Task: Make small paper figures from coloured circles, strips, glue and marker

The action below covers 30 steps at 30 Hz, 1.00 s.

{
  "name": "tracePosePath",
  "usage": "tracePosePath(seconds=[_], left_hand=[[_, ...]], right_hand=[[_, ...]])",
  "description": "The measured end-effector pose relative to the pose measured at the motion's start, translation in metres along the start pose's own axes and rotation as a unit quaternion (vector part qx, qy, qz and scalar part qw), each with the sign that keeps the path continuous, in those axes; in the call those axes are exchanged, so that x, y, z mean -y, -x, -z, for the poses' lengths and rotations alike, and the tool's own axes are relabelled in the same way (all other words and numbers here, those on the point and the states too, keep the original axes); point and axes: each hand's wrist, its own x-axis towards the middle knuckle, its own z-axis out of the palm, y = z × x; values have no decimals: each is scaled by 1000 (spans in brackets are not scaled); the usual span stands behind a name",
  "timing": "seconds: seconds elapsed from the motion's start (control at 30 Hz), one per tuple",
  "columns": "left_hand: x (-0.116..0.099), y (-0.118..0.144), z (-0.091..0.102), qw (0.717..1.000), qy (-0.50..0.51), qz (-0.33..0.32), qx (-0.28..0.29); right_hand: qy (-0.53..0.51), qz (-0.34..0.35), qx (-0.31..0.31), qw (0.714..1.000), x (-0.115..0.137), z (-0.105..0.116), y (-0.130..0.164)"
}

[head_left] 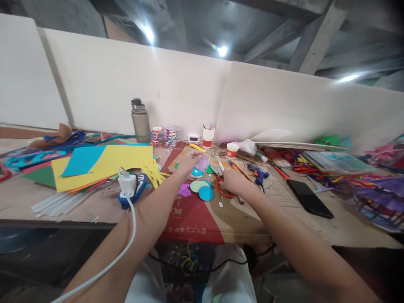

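Note:
My left hand [188, 160] reaches forward over the table and pinches a pale purple paper disc [202, 162] at its left edge. My right hand [232, 182] grips red-handled scissors [222, 185], whose blades point up and away towards the disc. Just below lie more cut paper circles: a teal one [197, 172], a light green one [197, 185] and a blue one [206, 193]. Purple paper scraps [184, 190] rest beside them on the red and brown cardboard [192, 219].
Yellow and blue paper sheets [104, 164] lie left, with a white plug and cable on a blue socket block [128, 187]. A grey bottle [140, 120], tape rolls, paper cups [208, 136], a blue glue gun [259, 174], a black phone [308, 198] and craft sticks crowd the back and right.

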Motion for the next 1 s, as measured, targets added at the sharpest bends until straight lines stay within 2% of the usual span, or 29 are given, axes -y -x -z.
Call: tracePosePath(seconds=[0.03,0.1,0.2,0.3,0.47,0.57,0.67,0.77,0.9,1.0], left_hand=[[1,0,-2,1000,20,13,2],[3,0,-4,999,46,25,5],[3,2,-7,996,75,6,38],[3,4,-7,994,86,-9,73],[7,2,-5,994,93,17,62],[8,4,-5,994,62,39,81],[7,9,-6,993,14,47,105],[3,12,-6,994,-2,54,97],[-7,9,-8,996,-3,83,38],[-16,3,-10,997,-25,73,-4]], right_hand=[[0,-2,-13,1000,1,3,0],[-35,-2,-78,996,4,8,-1],[-173,25,-179,968,7,11,-11],[-308,45,-164,936,10,6,-25],[-482,17,-134,866,13,-8,-38],[-546,18,-128,828,10,-13,-38],[-575,29,-130,807,4,-18,-40],[-567,45,-151,808,-8,-21,-44],[-509,46,-182,840,-20,-21,-46],[-482,76,-183,854,-21,-18,-43]])
